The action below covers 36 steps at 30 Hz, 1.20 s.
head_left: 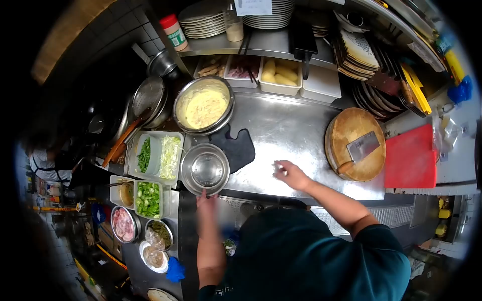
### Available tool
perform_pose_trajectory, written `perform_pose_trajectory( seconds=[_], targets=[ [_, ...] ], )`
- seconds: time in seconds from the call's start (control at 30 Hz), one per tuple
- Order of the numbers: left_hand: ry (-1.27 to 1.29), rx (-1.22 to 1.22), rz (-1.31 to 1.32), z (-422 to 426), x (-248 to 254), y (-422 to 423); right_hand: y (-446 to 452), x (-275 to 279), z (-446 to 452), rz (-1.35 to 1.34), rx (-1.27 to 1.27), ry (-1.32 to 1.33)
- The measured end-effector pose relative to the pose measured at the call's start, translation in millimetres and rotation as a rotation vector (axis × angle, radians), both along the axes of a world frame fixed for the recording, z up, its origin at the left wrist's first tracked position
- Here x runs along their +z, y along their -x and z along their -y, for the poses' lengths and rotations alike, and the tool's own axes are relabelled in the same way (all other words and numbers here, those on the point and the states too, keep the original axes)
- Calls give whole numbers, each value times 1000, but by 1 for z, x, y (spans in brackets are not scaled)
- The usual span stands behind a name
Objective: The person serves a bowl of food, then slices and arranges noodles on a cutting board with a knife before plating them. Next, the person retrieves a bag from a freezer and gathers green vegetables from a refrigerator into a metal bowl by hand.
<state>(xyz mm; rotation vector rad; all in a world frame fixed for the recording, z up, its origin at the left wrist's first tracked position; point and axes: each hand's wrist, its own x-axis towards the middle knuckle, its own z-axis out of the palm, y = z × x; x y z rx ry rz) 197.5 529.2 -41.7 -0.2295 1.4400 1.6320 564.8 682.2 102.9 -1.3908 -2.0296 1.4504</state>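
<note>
My left hand (206,204) is at the near rim of a shiny metal bowl (205,169), with its fingers on the rim; motion blurs the wrist behind it. Bare metal shows inside this bowl. Over the steel counter (281,120), to the right of the bowl, my right hand (292,175) has its fingers loosely apart and slightly blurred, and I see nothing in it. A larger metal bowl (205,105) of pale yellow mixture stands behind the first bowl. Between the bowls and the open counter lies a black mat (238,149).
A cleaver (362,146) lies on a round wooden chopping block (355,123) at right, beside a red cutting board (410,156). Tubs of shredded cabbage (170,156) and chopped greens (148,198) stand at left, near a bowl of raw meat (124,223). Plates (203,20) fill the shelf.
</note>
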Motion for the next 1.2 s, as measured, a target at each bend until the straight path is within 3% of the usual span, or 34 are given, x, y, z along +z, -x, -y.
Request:
perform_pose_trajectory(
  seconds=[0.07,0.1,0.13,0.23,0.3,0.4,0.43,0.47,0.5,0.53,0.63,0.77,0.87,0.97,1.03,1.1,1.13,1.17,1.2],
  targets=[
    [-51,38,76,-12,11,-14,-32,-14,-32,-66,-122,-56],
    [-31,39,78,-17,17,-19,-43,1,-50,12,-179,68],
    [-1,50,75,-12,22,-20,-63,-25,-70,18,-186,4],
    [-51,105,8,-7,22,-35,-82,-9,-117,-15,-257,54],
    [-83,161,79,5,-4,-35,-108,-6,-153,-15,-359,76],
    [-31,125,245,26,15,-61,-147,-18,-223,298,-514,-371],
    [20,98,96,44,-7,-66,-165,-38,-253,358,-658,-569],
    [60,49,132,59,-21,-69,-180,-54,-279,417,-792,-765],
    [118,63,135,65,-20,-79,-184,-34,-295,505,-893,-511],
    [179,81,135,69,-13,-94,-200,-51,-321,627,-951,-464],
    [288,82,152,95,-17,-116,-237,-53,-354,327,-873,-30],
    [394,46,119,98,-1,-142,-239,-34,-357,111,-928,19],
    [396,15,147,96,4,-151,-231,-20,-354,-472,-1046,122],
    [392,-51,150,89,7,-160,-204,-8,-339,-849,-1040,53],
    [404,-37,158,75,9,-171,-190,-29,-337,-856,-1074,-9],
    [412,-115,101,60,16,-189,-173,-40,-342,-869,-1121,93],
    [435,-154,79,48,35,-199,-162,-49,-346,-920,-1085,193],
    [412,-202,53,59,15,-201,-155,-64,-355,-937,-1033,222],
    [307,-268,45,62,20,-206,-161,-113,-386,-975,-868,302]
  ],
)
